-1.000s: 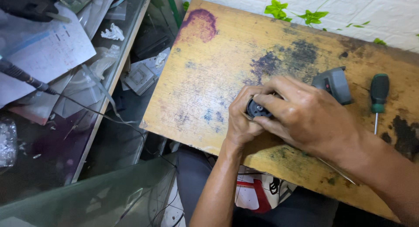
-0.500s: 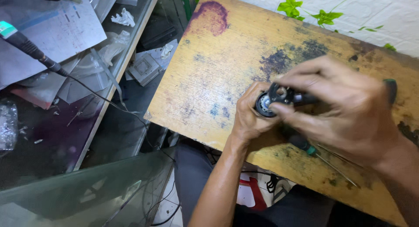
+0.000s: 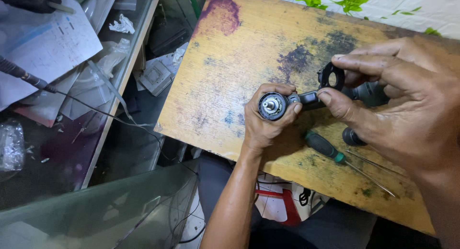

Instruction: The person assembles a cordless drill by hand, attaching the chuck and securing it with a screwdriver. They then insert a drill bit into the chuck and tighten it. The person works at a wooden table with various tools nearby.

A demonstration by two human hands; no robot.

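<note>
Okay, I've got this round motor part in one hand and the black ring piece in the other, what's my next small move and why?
Probably bring the black ring piece in the right hand over toward the round motor part that the left hand grips. The two are apart, the part's metal face is turned up, and both screwdrivers lie untouched on the wooden board.

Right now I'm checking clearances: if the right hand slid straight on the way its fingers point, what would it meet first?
The right hand points left; its fingers already touch the black ring-shaped plastic part, with the left hand's round grey metal motor piece probably next.
</note>
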